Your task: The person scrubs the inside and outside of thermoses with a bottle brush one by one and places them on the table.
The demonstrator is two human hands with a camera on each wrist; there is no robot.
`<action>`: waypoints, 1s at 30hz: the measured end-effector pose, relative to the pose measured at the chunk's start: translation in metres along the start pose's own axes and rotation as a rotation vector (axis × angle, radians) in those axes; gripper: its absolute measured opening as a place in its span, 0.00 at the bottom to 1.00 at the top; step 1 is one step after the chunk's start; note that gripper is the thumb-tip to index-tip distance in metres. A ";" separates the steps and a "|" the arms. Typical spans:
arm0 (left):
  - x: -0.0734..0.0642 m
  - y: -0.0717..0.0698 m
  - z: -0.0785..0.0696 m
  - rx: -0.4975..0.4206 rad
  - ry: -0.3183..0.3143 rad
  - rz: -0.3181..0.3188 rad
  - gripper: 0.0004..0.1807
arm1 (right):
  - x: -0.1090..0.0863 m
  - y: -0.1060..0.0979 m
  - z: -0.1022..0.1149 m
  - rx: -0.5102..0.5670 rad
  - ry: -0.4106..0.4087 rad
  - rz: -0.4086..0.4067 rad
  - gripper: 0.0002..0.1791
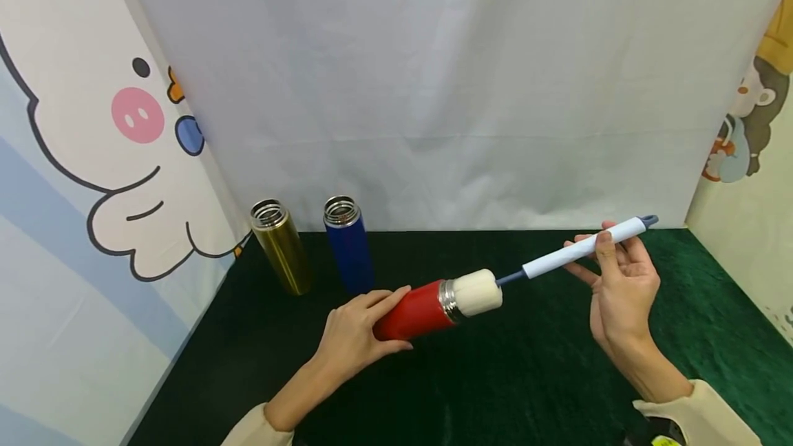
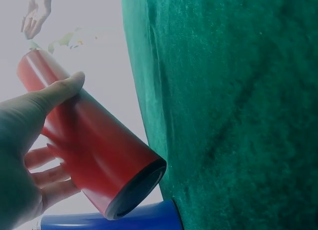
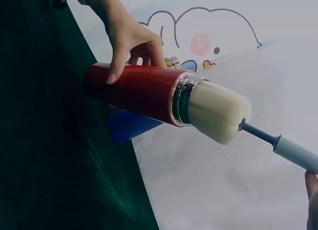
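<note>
My left hand [image 1: 354,330] grips a red thermos bottle [image 1: 416,311], held tilted with its steel mouth facing right. Between thumb and fingers, my right hand [image 1: 622,288] holds the pale handle of a bottle brush [image 1: 573,251]. The brush's white sponge head [image 3: 218,111] sits at the bottle mouth, most of it outside the steel rim; its inner end is hidden by the rim. In the left wrist view the dark base of the red thermos bottle [image 2: 107,145] points down and right, with my left thumb and fingers around the body.
A gold bottle [image 1: 281,253] and a blue bottle [image 1: 348,246], both lidless, stand at the back left on the dark green cloth [image 1: 495,384]. Behind them hangs a pale curtain [image 1: 464,122]. A cartoon-printed panel [image 1: 74,239] closes off the left side.
</note>
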State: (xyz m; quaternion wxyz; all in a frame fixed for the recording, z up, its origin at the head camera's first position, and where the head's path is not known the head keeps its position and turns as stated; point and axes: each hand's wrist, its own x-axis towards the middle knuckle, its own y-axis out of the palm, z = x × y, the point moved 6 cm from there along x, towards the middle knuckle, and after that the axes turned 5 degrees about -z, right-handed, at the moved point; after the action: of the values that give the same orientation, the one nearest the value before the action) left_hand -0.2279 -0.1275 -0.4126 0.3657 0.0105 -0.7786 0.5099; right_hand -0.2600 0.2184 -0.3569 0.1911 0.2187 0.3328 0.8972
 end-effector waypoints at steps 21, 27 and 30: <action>0.002 -0.005 0.012 0.008 -0.107 -0.062 0.46 | 0.002 -0.011 -0.009 -0.032 0.015 0.077 0.09; 0.001 -0.003 0.012 0.106 -0.129 -0.037 0.46 | -0.001 -0.007 -0.006 -0.010 0.038 0.139 0.10; 0.001 -0.001 0.010 0.145 -0.103 -0.024 0.46 | -0.001 -0.006 -0.007 0.008 0.052 0.145 0.09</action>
State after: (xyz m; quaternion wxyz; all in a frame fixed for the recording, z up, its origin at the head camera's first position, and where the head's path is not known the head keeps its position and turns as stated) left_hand -0.2344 -0.1358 -0.4133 0.3295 0.0725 -0.7571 0.5595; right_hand -0.2614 0.2186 -0.3663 0.1158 0.2197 0.3246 0.9127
